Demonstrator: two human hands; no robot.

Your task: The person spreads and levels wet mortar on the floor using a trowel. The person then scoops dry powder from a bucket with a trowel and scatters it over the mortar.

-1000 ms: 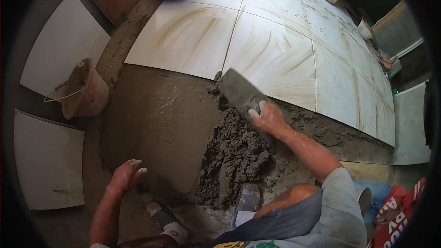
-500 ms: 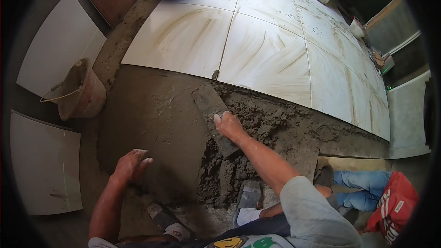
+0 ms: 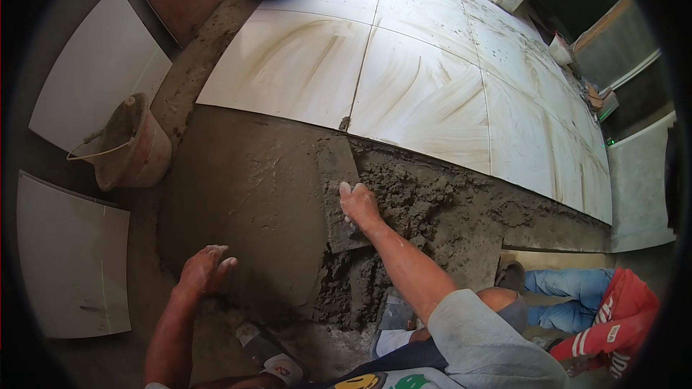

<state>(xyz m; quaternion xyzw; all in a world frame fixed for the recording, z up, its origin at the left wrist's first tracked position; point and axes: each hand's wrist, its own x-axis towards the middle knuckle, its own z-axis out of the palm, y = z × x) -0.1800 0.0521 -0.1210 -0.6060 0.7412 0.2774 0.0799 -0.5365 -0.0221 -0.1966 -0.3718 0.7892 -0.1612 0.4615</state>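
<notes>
"What's that floor surface?"

"Grey mortar [image 3: 238,180], smooth to the left, lumpy to the right. The long, flat trowel [image 3: 331,158] lies across where they meet."

"How would it handle?"

"Stiff and fairly light, I'd guess, though wet mortar could drag at it. Best held mid-blade, by the grip."

"And the hands?"

"The right hand [image 3: 359,205] is closed there, fingers curled round. The left hand [image 3: 205,270] is half open, nothing visible in it."

"Further out?"

"White tiles [image 3: 418,101] ahead, a bucket [image 3: 148,151] at left, another person [image 3: 573,292] at right."
</notes>
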